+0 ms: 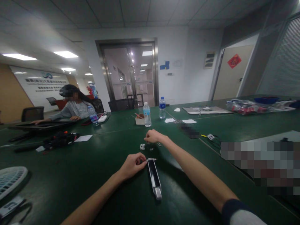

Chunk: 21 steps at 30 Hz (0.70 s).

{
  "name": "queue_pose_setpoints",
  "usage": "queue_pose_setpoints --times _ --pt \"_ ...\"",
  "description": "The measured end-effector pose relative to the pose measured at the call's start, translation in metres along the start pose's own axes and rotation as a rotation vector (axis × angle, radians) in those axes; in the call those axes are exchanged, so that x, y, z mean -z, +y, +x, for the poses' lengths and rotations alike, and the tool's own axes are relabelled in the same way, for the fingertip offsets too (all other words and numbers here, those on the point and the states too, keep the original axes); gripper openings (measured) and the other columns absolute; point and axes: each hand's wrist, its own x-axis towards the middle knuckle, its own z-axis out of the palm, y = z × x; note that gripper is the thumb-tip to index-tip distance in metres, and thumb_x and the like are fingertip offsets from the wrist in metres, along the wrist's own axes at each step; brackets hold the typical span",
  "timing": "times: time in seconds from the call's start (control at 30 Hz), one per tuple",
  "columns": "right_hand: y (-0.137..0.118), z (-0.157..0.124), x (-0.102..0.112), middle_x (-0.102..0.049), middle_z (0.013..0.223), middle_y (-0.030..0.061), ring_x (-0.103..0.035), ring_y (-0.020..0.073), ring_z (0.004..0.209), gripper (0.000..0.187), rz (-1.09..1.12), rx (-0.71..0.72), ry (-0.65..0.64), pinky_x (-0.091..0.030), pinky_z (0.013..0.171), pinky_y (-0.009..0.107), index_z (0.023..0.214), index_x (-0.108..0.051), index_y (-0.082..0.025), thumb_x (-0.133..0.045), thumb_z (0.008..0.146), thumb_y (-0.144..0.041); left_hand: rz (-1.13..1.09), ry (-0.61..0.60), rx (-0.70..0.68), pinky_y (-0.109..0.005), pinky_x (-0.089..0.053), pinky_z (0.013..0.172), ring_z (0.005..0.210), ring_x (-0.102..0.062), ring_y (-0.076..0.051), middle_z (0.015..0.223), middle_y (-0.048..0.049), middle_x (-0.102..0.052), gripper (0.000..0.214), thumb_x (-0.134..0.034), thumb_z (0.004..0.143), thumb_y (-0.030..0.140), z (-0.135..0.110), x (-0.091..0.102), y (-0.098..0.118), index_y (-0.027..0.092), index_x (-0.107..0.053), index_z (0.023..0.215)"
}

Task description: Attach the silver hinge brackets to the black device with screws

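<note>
A long, narrow white frame (pixel 154 176) with a dark inside and a silvery block at its near end lies on the green table. At its far end a thin metal rod (pixel 155 159) sticks out crosswise. My left hand (pixel 134 166) is closed, its fingertips at that far end by the rod; the exact grip is hard to see. Farther off, my right hand (pixel 154 136) reaches over the table with fingers bent down and together. What they pinch, if anything, is hidden. Near it lie a small white bracket with holes (pixel 142 146) and several tiny rings (pixel 151 149).
Two water bottles (pixel 147 115) (pixel 162 108) and a small box (pixel 140 119) stand ahead. Paper pieces (pixel 189 121) lie right of them. A white grille (pixel 12 179) and black gear (pixel 61 140) are at left. Across the table sits a person (pixel 72 103) by another bottle (pixel 92 116).
</note>
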Motion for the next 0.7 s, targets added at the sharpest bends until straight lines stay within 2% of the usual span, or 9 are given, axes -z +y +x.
queue_pose_setpoints --times 0.13,0.3,0.57,0.7 --pt "0.004 0.000 -0.004 -0.066 0.107 0.0081 -0.063 0.0208 0.093 0.026 -0.049 -0.043 0.016 -0.046 0.071 0.023 0.100 -0.068 -0.022 -0.060 0.077 -0.030 -0.009 0.008 -0.006 -0.021 -0.040 0.055 0.061 -0.049 -0.011 0.079 -0.0006 -0.063 0.022 -0.056 0.082 0.034 0.001 -0.001 -0.002 0.015 -0.063 0.092" --pt "0.005 0.003 -0.014 -0.065 0.107 0.0095 -0.064 0.0231 0.092 0.025 -0.079 -0.057 -0.025 -0.049 0.071 0.026 0.097 -0.070 -0.022 -0.062 0.073 -0.024 -0.025 0.014 0.019 -0.021 -0.040 0.053 0.058 -0.048 -0.010 0.078 -0.0008 -0.062 0.022 -0.059 0.079 0.030 0.001 -0.002 -0.004 0.013 -0.062 0.092" --pt "0.004 0.006 -0.018 -0.065 0.106 0.0154 -0.063 0.0256 0.094 0.039 -0.117 -0.079 -0.040 -0.051 0.072 0.030 0.106 -0.067 -0.015 -0.064 0.072 -0.034 -0.004 0.029 -0.001 -0.021 -0.038 0.053 0.056 -0.047 -0.010 0.071 0.0010 -0.060 0.021 -0.059 0.079 0.030 0.002 -0.003 -0.006 0.013 -0.064 0.090" --pt "0.001 0.001 -0.015 -0.065 0.106 0.0175 -0.062 0.0269 0.097 0.036 -0.132 -0.068 -0.016 -0.050 0.075 0.031 0.105 -0.068 -0.013 -0.060 0.076 -0.032 -0.002 0.035 -0.014 -0.021 -0.038 0.053 0.057 -0.047 -0.010 0.071 0.0010 -0.059 0.021 -0.059 0.079 0.031 0.001 -0.004 -0.006 0.013 -0.065 0.089"
